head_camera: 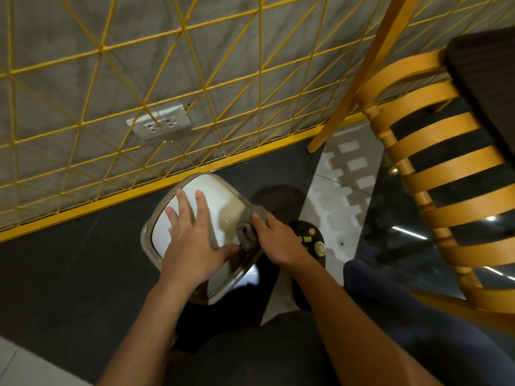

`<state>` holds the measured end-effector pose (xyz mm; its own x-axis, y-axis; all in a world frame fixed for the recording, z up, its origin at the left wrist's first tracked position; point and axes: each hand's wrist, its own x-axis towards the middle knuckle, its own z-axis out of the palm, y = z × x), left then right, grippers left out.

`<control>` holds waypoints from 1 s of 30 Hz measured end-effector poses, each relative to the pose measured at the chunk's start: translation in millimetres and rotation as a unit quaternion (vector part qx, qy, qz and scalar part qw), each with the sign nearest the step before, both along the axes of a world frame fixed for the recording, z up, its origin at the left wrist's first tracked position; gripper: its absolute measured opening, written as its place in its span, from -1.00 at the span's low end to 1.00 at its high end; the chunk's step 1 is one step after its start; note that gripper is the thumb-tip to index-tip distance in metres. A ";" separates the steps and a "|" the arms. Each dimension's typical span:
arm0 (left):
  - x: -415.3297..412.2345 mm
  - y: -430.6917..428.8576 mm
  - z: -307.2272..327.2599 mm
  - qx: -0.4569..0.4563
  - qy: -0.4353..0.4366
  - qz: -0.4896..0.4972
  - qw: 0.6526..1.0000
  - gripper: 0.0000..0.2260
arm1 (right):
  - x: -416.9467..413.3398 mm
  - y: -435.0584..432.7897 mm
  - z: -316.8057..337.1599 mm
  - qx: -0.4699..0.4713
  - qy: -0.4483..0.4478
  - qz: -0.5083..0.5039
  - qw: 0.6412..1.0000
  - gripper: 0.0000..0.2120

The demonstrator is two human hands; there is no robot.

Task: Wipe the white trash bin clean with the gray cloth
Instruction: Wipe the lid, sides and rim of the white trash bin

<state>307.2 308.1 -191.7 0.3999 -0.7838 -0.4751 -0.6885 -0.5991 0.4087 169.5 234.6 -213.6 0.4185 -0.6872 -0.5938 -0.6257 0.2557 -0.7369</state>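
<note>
- Wiping along the rim, how do I do it well?
- The white trash bin [220, 199] stands on the dark floor [69, 260], close to the yellow grid [111, 201]. Your left hand [189, 240] lies flat on the lid with straight fingers and grips nothing; press there to steady it. Your right hand [278, 238] clutches the bunched gray cloth [246, 232] at the right rim. I think a flatter cloth and slow strokes would clean better.
</note>
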 end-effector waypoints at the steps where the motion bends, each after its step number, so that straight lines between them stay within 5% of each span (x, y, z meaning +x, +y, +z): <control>1: -0.1 0.0 0.5 0.001 0.000 -0.001 1.000 0.03 | 1.2 2.2 0.2 0.008 -0.010 -0.024 1.000 -0.62; 9: 1.8 0.7 0.8 0.003 0.009 -0.004 1.000 -0.06 | 9.5 37.2 -0.4 -0.050 -0.060 -0.103 0.992 -0.53; 15: 2.5 -1.2 1.4 0.002 0.008 -0.009 1.000 0.01 | 12.3 30.0 -7.1 0.046 -0.028 -0.184 0.981 -0.54; 30: 55.7 -13.7 16.2 0.012 0.084 -0.143 0.986 0.01 | 7.8 45.3 2.1 0.043 0.010 -0.104 0.994 -0.64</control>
<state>362.9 294.4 -175.5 0.0789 -0.8403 -0.5364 -0.7546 -0.4020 0.5187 177.3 279.9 -211.5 0.2600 -0.7041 -0.6608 -0.5675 0.4423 -0.6945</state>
